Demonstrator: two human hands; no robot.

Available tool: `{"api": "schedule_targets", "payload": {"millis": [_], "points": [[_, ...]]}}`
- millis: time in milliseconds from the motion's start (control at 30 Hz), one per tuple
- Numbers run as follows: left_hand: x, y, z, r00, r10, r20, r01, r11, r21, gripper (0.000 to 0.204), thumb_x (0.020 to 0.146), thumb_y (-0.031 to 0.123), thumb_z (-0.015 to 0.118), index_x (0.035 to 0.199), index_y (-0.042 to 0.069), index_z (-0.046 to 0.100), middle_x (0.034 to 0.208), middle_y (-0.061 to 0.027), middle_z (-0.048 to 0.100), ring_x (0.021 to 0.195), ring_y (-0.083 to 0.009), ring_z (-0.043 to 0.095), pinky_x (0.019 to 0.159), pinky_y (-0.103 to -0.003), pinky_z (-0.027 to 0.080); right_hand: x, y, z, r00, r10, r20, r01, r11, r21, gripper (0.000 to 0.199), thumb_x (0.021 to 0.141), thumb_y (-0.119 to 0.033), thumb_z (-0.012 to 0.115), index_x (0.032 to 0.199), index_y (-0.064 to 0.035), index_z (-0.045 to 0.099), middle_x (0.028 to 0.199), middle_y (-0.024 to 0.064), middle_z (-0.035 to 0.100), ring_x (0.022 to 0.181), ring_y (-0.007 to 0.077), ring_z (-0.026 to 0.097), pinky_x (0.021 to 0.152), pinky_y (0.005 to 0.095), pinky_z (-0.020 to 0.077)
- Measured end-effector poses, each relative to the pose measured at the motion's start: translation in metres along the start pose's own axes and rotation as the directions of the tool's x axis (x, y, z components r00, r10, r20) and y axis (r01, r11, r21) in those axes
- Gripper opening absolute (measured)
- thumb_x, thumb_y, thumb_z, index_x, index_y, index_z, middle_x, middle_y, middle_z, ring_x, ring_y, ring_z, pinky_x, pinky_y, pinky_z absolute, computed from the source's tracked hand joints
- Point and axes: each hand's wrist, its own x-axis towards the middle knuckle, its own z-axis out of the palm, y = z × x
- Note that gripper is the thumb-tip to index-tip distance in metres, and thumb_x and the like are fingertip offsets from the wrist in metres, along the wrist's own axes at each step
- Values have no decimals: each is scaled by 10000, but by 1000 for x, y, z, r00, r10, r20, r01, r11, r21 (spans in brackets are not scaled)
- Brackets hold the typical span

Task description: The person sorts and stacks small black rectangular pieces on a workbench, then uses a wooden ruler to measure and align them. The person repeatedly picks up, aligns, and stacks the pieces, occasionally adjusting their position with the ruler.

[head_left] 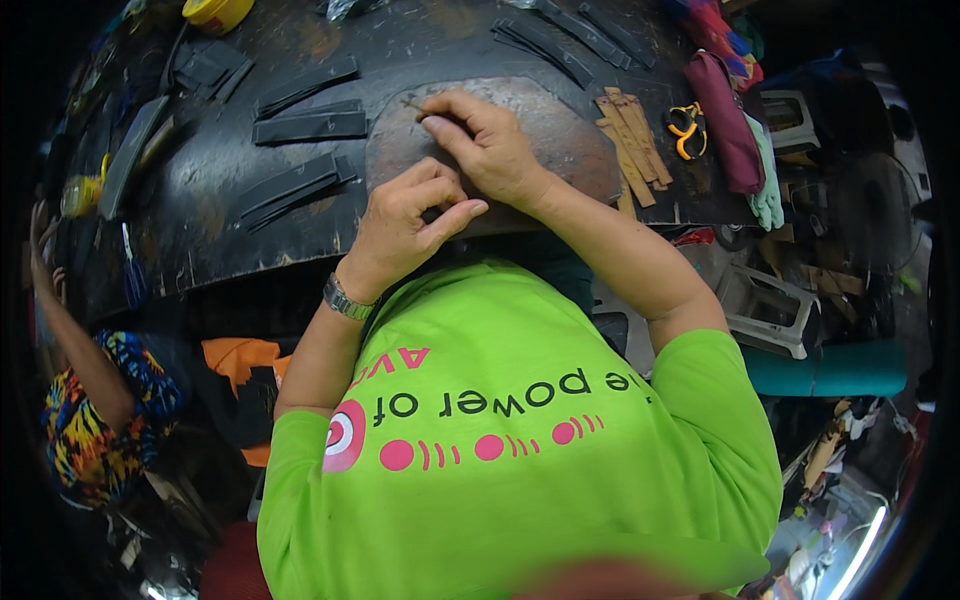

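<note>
Small brown piece: sits at the fingertips of the right hand, above the upper left part of the dark brown board; looks like a thin stub, though too small here to name surely.
Right fingers: pinch the small brown piece between thumb and index finger, with its end poking out leftward.
Left fingers: curl inward on the left hand, with the thumb stretched toward the right; cannot tell whether closed on anything.
Pinch risk: could slip and drop onto the board, being so thin and held only by fingertips.
Black strip risk: could get pushed askew by a sweep of the left wrist, lying loose and near it.
Tan strip risk: could get dragged off the near table edge by the right forearm, resting close to both.
Left black strips: lie in three loose stacks on the black table.
Right black strips: lie in three groups near the far side.
Tan strips: number at least four, overlapping, just right of the board.
Orange-handled scissors: count one, beside the tan strips.
Purple cloth: counts one bundle.
Wristwatch: counts one, on the left wrist.
Yellow tub: counts one, at the upper left.
</note>
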Motion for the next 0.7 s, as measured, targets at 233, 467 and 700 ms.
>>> {"api": "schedule_targets", "payload": {"millis": [233,467,700], "points": [[8,7,5,999,-23,42,25,998,-59,152,840,118,804,889,6,713,870,-82,651,725,-198,643,656,-308,498,0,-4,-3,996,75,54,-76,997,11,171,929,-107,676,1069,-10,671,844,98,683,721,147,618,661,301,505],[6,6,6,999,13,51,-13,1000,-5,135,825,76,804,863,-1,700,839,-81,651,717,-187,648,651,-290,495,0,1,-2,998,0,62,2,999,-36,186,910,-71,677,1084,-6,672,879,107,687,745,172,631,686,304,513],[0,16,3,991,3,132,4,999,-54,153,821,132,809,891,31,718,872,-81,654,749,-256,652,682,-343,513,-1,-1,-3,997,-31,78,34,999,-36,181,893,-76,686,1059,-7,666,925,139,688,789,250,664,714,349,526]]}}
